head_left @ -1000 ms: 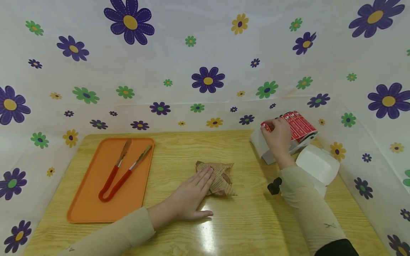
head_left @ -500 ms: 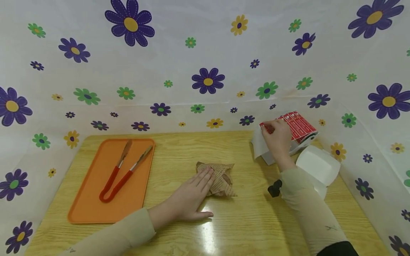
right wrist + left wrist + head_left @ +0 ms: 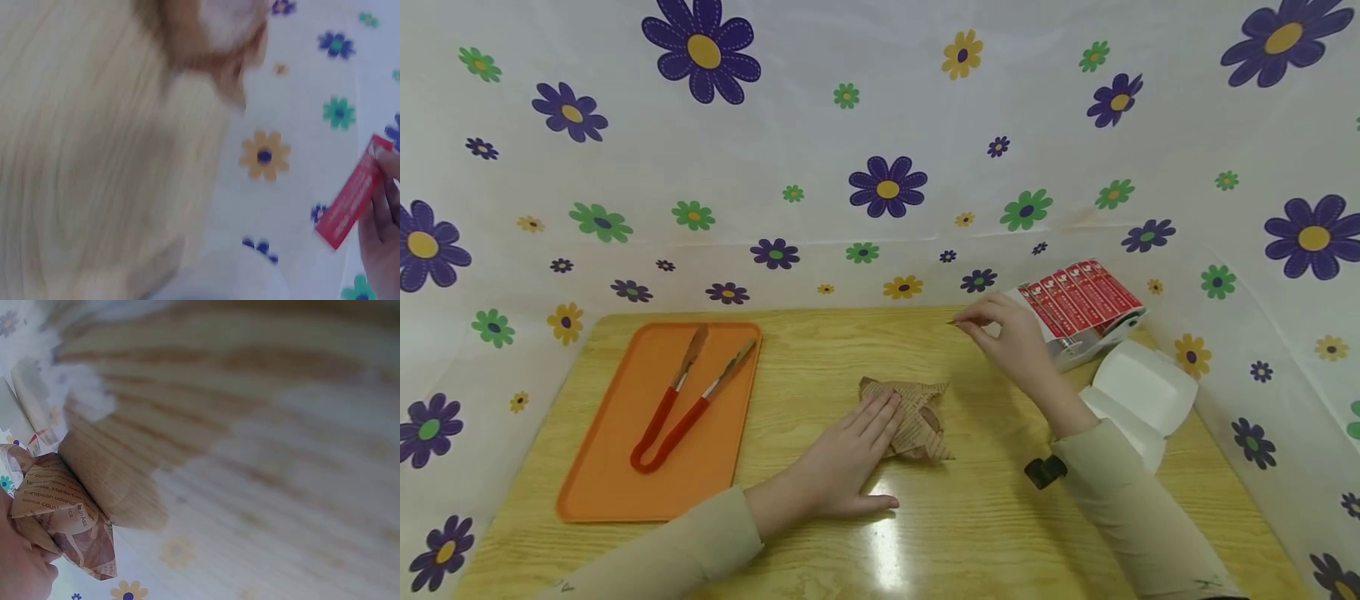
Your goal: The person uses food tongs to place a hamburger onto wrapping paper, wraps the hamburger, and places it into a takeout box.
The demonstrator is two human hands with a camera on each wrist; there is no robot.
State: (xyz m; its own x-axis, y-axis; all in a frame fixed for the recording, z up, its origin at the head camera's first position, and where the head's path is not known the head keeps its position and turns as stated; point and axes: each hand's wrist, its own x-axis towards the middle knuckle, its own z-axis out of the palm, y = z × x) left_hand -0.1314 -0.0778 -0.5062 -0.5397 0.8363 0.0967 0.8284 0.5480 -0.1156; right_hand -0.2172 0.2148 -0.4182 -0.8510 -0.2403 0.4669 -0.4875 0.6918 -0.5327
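A packet wrapped in brown newsprint-patterned paper (image 3: 925,417) lies mid-table, its corners sticking out. My left hand (image 3: 844,460) rests on its left side with fingers straight; in the left wrist view part of that hand (image 3: 25,565) shows against the printed paper (image 3: 56,494). Between thumb and fingertips, my right hand (image 3: 1017,346) pinches a small red sticker with white print, which shows clearly in the right wrist view as a red strip (image 3: 350,203). From the head it is seen nearly edge-on, in the air behind and right of the packet.
Behind my right hand stands a roll of red labels (image 3: 1086,296) on a dispenser. A white clamshell box (image 3: 1146,387) lies open at the right. On the left, red-handled tongs (image 3: 658,429) lie on an orange tray (image 3: 610,492). A flowered cloth hangs behind the table.
My right hand has moved left and away from the label roll, carrying a peeled-off sticker. The backing strip at the dispenser's front is no longer lifted. My left hand stays on the packet.
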